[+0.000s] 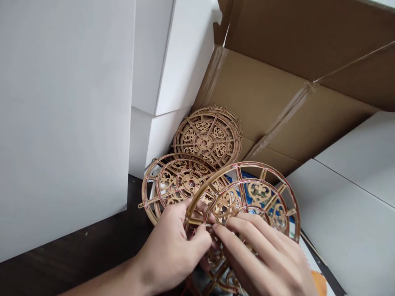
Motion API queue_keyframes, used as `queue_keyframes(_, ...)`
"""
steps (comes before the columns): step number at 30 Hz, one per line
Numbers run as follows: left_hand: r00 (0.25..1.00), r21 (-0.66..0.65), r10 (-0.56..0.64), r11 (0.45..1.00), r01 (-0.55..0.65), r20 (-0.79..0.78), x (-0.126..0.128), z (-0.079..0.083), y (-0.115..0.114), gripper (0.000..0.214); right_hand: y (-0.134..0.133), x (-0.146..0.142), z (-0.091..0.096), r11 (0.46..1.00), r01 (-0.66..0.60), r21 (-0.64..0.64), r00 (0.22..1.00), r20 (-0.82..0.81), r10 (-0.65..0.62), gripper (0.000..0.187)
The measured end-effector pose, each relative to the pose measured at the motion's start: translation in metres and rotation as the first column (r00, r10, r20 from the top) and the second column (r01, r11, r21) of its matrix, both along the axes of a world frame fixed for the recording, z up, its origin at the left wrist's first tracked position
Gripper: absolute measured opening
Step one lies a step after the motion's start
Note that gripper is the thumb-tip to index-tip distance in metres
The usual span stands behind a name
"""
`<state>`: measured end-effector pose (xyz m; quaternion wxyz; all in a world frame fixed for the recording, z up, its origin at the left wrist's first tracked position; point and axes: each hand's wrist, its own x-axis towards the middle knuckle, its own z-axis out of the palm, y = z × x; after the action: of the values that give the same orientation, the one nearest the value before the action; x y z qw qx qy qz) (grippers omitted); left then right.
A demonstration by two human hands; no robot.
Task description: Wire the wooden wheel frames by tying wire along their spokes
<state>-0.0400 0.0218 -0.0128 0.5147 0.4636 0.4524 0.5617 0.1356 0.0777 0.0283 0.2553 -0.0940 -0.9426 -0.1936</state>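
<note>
A round golden openwork frame (259, 192) with scroll ornaments stands tilted in front of me, red and clear thin wire running along its rings and spokes. My left hand (177, 246) grips its near left rim, thumb and fingers closed around it. Against the inner ring, my right hand (265, 250) has its fingers bent and its index fingertip meeting my left thumb at the thin wire (208, 225). My right thumb is hidden. Just behind lies a similar round frame (190, 183), partly covered by the held one. The lower part of the held frame is partly hidden by my hands.
Farther back, several more round frames (204, 142) lie stacked against an open cardboard box (262, 86). White panels (64, 115) rise on the left, and a white surface (354, 197) slopes at the right. A dark tabletop (92, 246) shows below, with an orange patch (319, 283) near my right hand.
</note>
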Motion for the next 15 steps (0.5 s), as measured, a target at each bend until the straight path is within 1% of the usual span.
queue_keyframes(5,1.000,0.040,-0.013,0.999,0.012,0.008,0.002,0.003,-0.003,0.010,-0.005,0.006,0.009,0.994,0.030,0.105,1.000,-0.007,-0.029,0.031)
queue_keyframes(8,1.000,0.041,-0.016,0.999,0.015,0.026,0.003,0.004,-0.004,0.017,-0.008,0.006,0.014,0.988,0.047,0.147,0.999,0.021,-0.050,0.031)
queue_keyframes(11,0.999,-0.015,-0.009,1.000,0.009,0.042,0.003,0.003,-0.004,0.028,-0.009,0.005,0.016,0.981,0.059,0.183,0.997,0.033,-0.066,0.031)
queue_keyframes(15,0.997,-0.092,-0.031,0.995,0.038,0.074,0.004,0.003,-0.006,0.038,-0.009,0.004,0.018,0.961,0.039,0.273,0.997,0.058,-0.057,0.025)
